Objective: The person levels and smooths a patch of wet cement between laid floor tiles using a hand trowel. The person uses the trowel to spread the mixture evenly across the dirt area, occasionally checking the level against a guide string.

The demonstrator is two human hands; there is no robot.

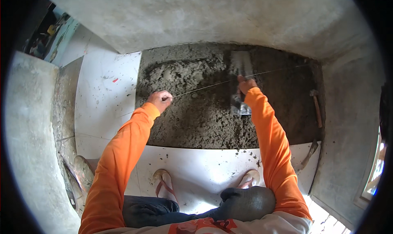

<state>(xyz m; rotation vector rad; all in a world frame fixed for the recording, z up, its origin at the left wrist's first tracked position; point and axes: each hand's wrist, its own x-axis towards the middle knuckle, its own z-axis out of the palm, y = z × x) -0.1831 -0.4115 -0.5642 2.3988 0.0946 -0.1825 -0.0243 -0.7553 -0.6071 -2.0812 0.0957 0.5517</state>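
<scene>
My left hand point(160, 100) is closed in a pinch on a thin string point(204, 87) above the wet mortar bed point(196, 123). The string runs taut to the right, passing by my right hand toward the far right corner. My right hand point(246, 85) is wrapped round the grip of a long rectangular steel trowel point(241, 62), whose shiny blade lies on the mortar. Left of the trowel the mortar is heaped and lumpy. To its right the surface is darker and smoother.
White tiles point(107, 98) border the mortar at left, and more tiles point(192, 164) lie under my sandalled feet. A hammer point(316, 107) rests by the right wall point(348, 111). Nearby on the tiles is a flat blade-like tool point(308, 156). A bare wall point(204, 17) closes the far side.
</scene>
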